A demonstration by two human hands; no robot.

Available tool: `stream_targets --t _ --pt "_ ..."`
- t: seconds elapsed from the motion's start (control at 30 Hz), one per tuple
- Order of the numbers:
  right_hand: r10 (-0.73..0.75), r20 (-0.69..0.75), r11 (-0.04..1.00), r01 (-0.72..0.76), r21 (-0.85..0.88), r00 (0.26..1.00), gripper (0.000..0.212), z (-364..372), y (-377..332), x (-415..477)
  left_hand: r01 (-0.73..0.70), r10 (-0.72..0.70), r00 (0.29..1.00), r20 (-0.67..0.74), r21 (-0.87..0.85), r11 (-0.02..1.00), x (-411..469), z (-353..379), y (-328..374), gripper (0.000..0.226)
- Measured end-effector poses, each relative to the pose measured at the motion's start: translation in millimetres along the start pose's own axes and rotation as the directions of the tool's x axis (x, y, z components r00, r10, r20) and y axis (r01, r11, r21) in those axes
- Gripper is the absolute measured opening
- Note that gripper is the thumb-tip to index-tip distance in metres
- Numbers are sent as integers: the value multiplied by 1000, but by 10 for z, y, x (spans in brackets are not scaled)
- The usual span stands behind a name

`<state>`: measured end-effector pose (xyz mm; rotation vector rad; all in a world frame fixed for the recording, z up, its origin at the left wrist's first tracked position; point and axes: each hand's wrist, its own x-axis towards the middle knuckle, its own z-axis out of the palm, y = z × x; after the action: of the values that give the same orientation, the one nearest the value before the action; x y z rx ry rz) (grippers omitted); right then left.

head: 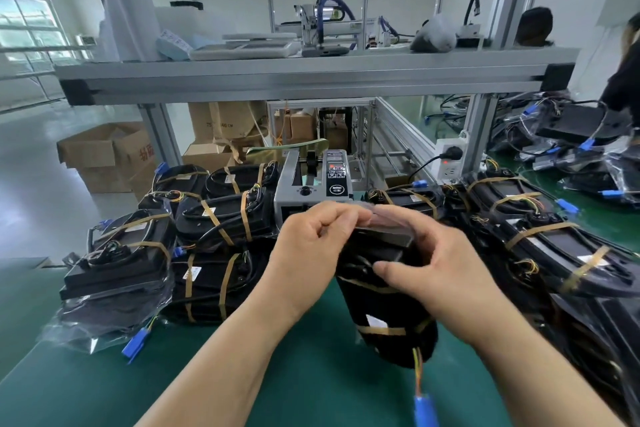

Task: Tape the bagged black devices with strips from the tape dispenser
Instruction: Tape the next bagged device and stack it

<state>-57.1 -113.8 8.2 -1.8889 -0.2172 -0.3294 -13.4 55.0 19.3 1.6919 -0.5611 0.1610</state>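
Fingers (332, 218) of the left hand (308, 253) are curled and pinch the clear film at the far end of the bagged black device (384, 305). The right hand (446, 270) grips the same end, fingers (415, 225) over the top and thumb on the upper face. The device's long axis runs away from the person: the far end is raised at the fingers and the near end is low over the green table (311, 374). The near end is crossed by a tan tape band (381, 330), and its wires lead nearer still to a blue connector (425, 409). Stacks of taped devices lie left (221, 218) and right (540, 236) of the fingers. Directly beyond them stands the tape dispenser (313, 184), then an aluminium shelf (311, 76).
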Motion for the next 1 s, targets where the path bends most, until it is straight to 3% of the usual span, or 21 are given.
stream_targets --t 0.1,0.17,0.27,0.33,0.43,0.5,0.57,0.63,0.7,0.77,0.83,1.0 --pt "-76 -66 997 77 20 995 62 118 41 -216 -127 126 991 42 29 991 -58 28 93 23" --pt "-55 -112 998 56 2 992 59 183 61 -277 -136 134 988 82 20 990 -61 37 114 23" --pt "5 -248 999 -17 -47 969 44 231 57 -265 -114 113 981 160 -4 993 -38 51 124 21" --pt "2 -245 997 -20 -71 969 32 245 64 -232 -138 140 972 187 -26 990 -33 72 138 22" --pt "35 -209 999 -41 -26 977 34 194 65 -206 -128 136 987 83 -90 988 -3 72 136 25" --pt "110 -284 993 -95 66 952 32 139 87 -199 2 -21 995 -95 -197 980 85 4 64 27" --pt "219 -353 967 -155 200 910 22 91 187 -220 211 -303 922 -242 -341 916 211 -85 -89 24" --pt "286 -357 942 -193 274 889 52 82 250 -258 417 -583 759 -290 -472 777 325 -141 -319 19" --pt "287 -399 945 -191 264 871 60 122 277 -298 528 -754 611 -242 -585 615 390 -134 -565 18" --pt "285 -425 947 -184 264 859 61 168 267 -329 582 -834 523 -176 -641 500 435 -95 -756 19" --pt "289 -410 941 -179 286 865 62 185 265 -327 604 -865 474 -164 -654 456 493 -69 -866 21" --pt "270 -388 952 -185 242 881 59 184 235 -327 595 -877 448 -174 -674 438 686 -35 -897 13"
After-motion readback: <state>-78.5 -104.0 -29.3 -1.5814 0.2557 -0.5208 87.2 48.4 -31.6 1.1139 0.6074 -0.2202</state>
